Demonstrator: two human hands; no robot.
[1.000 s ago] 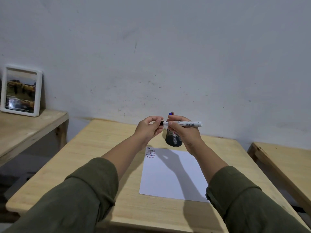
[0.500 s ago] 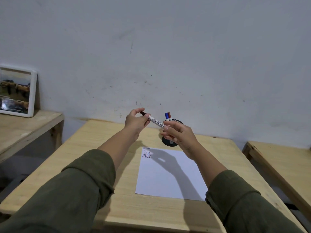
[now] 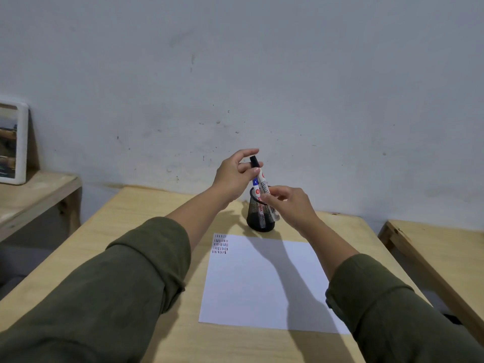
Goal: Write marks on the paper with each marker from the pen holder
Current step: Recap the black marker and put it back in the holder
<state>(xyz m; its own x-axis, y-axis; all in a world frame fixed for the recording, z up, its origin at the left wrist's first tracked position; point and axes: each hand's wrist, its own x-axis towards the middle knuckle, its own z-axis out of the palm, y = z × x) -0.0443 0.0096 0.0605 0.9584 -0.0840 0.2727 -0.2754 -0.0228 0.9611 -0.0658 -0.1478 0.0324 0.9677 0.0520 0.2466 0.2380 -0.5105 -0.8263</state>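
Observation:
A white marker with a black cap (image 3: pixel 264 185) stands nearly upright, tilted, right above the black mesh pen holder (image 3: pixel 259 219). My left hand (image 3: pixel 234 177) pinches its capped top end. My right hand (image 3: pixel 291 206) grips the barrel lower down, beside the holder's rim. I cannot tell whether the marker's lower end is inside the holder. A blue-capped marker (image 3: pixel 255 182) stands in the holder behind it. The white paper (image 3: pixel 264 281) lies in front of the holder, with rows of short red and dark marks (image 3: pixel 220 243) in its top left corner.
The wooden table (image 3: pixel 136 221) backs onto a grey wall. A lower wooden shelf (image 3: pixel 34 189) at the left carries a white-framed picture (image 3: pixel 15 142). Another wooden surface (image 3: pixel 440 247) stands at the right.
The marker has swung from lying level between my hands to nearly upright over the pen holder. Both hands have moved with it toward the holder.

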